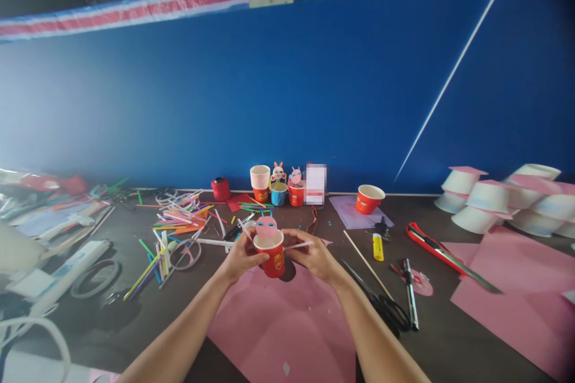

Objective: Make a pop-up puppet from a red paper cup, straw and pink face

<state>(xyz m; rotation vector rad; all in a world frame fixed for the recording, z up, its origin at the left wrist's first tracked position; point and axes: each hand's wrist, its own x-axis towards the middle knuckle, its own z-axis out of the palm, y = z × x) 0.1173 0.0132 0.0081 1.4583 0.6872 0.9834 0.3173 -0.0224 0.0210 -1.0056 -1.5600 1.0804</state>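
A red paper cup (274, 260) with gold print is held upright over a pink paper sheet (287, 329). Behind its rim rises a pink paper face (266, 225) with blue eyes and thin antennae. My left hand (242, 257) grips the cup's left side, its thumb on the wall, with a pale straw piece (244, 229) sticking up beside the fingers. At the cup's right side, my right hand (311, 253) is closed with thumb and fingers around another pale straw piece (299, 245).
Colored straws (184, 212) lie left. Stacked cups (260, 182) and small cup figures (278, 191) stand behind. Scissors (389, 311), a red cutter (442, 251), a yellow glue stick (378, 247) and white bowls (487, 203) are right.
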